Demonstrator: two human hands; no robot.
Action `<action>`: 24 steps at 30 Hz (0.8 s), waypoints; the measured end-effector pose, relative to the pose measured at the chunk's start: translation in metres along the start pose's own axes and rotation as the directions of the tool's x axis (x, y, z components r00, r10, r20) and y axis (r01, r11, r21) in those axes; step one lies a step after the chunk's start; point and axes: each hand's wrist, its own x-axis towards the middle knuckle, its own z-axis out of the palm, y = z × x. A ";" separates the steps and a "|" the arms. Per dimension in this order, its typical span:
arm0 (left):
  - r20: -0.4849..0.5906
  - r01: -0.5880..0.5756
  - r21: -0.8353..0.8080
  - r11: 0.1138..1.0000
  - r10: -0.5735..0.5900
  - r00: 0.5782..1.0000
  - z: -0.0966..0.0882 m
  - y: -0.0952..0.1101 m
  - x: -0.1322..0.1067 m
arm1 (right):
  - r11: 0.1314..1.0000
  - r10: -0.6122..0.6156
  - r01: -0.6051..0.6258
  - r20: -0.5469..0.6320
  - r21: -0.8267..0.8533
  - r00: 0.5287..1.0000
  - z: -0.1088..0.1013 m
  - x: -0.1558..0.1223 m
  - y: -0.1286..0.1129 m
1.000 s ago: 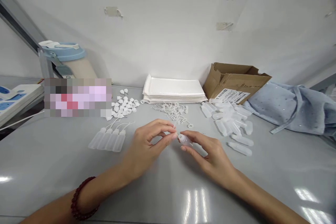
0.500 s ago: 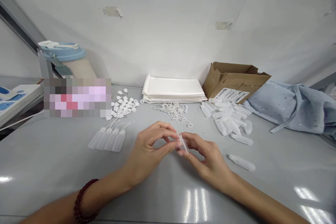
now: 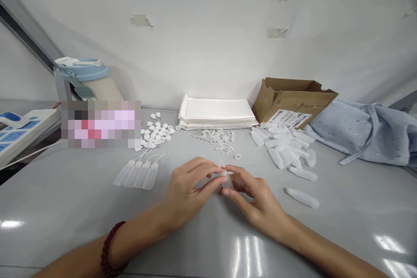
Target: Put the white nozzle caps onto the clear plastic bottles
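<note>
**Q:** What do the hands hold at the centre of the view?

**A:** My right hand (image 3: 257, 202) is closed around a small translucent dropper bottle (image 3: 227, 181), just above the grey counter (image 3: 208, 243). My left hand (image 3: 185, 189) pinches the bottle's top between thumb and forefinger; what sits between those fingertips is too small to tell.

**Q:** And what lies around them?

**A:** To my left, a row of four capped bottles (image 3: 137, 174); beyond it, a scatter of white caps (image 3: 156, 132). Ahead, a tangle of thin ring tethers (image 3: 216, 138) in front of a stack of white sheets (image 3: 216, 113). To my right, a heap of loose bottles (image 3: 288, 150) beside a cardboard box (image 3: 293, 102), and one stray bottle (image 3: 302, 198) nearer my wrist.
</note>
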 end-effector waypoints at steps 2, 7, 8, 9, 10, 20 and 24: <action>-0.002 -0.050 0.051 0.997 0.051 0.999 0.001 -0.003 -0.001 | 1.000 0.001 -0.001 0.005 -0.004 1.000 0.000 0.000 0.001; 0.030 -0.118 0.078 0.990 0.116 0.993 0.002 -0.005 -0.002 | 0.999 0.041 -0.041 0.024 0.025 0.999 0.001 0.002 0.002; 0.041 -0.116 0.072 0.991 0.113 0.993 0.002 -0.005 -0.002 | 0.998 0.054 -0.055 0.028 0.039 0.998 0.001 0.002 0.002; 0.047 -0.119 0.066 0.991 0.116 0.992 0.002 -0.005 -0.002 | 0.996 0.066 -0.067 0.028 0.054 0.997 0.001 0.002 0.002; 0.048 -0.122 0.061 0.991 0.119 0.992 0.002 -0.005 -0.002 | 0.995 0.074 -0.076 0.025 0.068 0.997 0.001 0.002 0.002; 0.118 -0.237 0.075 0.969 0.227 0.967 -0.001 -0.004 -0.001 | 0.979 0.117 -0.111 -0.029 0.169 0.993 0.002 0.002 0.005; 0.061 -0.201 0.091 0.975 0.196 0.979 -0.001 -0.005 -0.002 | 0.982 0.121 -0.111 -0.057 0.153 0.991 0.002 0.002 0.004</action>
